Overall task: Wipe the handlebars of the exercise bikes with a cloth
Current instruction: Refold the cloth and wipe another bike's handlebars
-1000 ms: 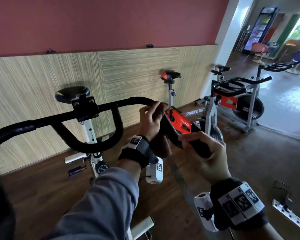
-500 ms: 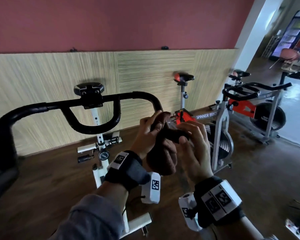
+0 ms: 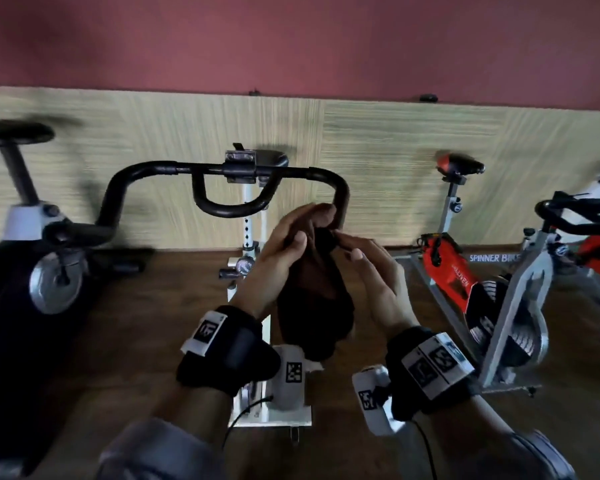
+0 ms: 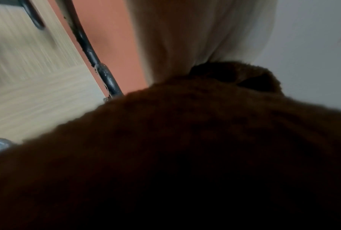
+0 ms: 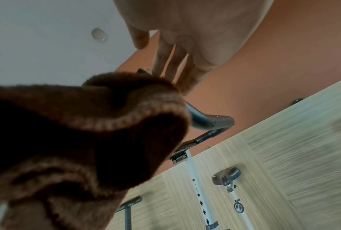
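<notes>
The black handlebar [image 3: 174, 167] of the white bike runs across the middle of the head view; its right end bends down behind my hands. My left hand [image 3: 303, 230] grips the top of a dark brown cloth [image 3: 312, 306], which hangs down between both wrists. My right hand [image 3: 352, 252] is beside it, its straight fingers [image 5: 171, 62] touching the cloth's top and the thumb apart. The cloth [image 4: 185, 155] fills the left wrist view, with the handlebar [image 4: 106, 76] behind it. Whether the cloth [image 5: 67, 124] still wraps the handlebar [image 5: 209, 123] is hidden.
A red spinner bike [image 3: 447, 271] stands to the right, and another bike's handlebar [image 3: 582, 216] juts in at the far right. A black bike [image 3: 14, 271] stands close on the left. Behind them are a wood-panelled wall [image 3: 395, 150] and a brown wooden floor [image 3: 118, 341].
My right hand has let go of the handlebar's end grip and moved to the cloth. The view has swung left, so the handlebar now faces me squarely.
</notes>
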